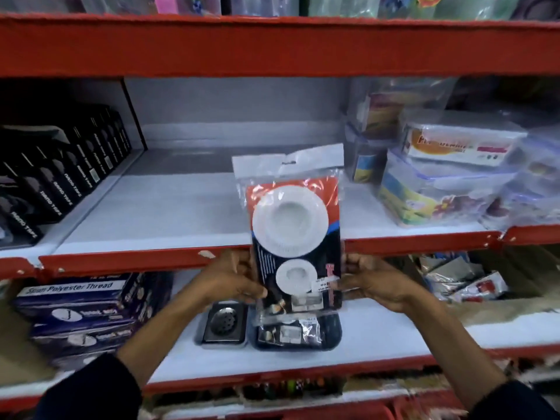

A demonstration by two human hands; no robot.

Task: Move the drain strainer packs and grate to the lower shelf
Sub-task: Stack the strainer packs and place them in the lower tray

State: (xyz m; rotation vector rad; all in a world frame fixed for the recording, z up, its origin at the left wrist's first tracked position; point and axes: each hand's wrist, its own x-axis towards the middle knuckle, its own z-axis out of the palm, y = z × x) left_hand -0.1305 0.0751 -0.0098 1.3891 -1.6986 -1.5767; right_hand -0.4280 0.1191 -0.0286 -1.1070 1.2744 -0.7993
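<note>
The drain strainer pack [295, 237], a clear sleeve showing a large and a small white strainer on a red and dark card, stands upright in the air in front of the red edge between the two shelves, its lower end over the lower shelf [394, 331]. The left hand [235, 278] pinches its left edge and the right hand [371, 283] its right edge, fingers closed narrowly on the plastic; holding both sides likely keeps the floppy sleeve flat and square for setting down. Directly below it another pack [295, 331] already lies flat near the shelf's front, and the square metal grate [223, 325] lies just to its left, so the held pack looks meant for that pile. Farther left sit thread boxes [78, 307]. The upper shelf [169, 213] is bare in the middle, with black tape boxes [60, 180] left and plastic containers [448, 177] right.
</note>
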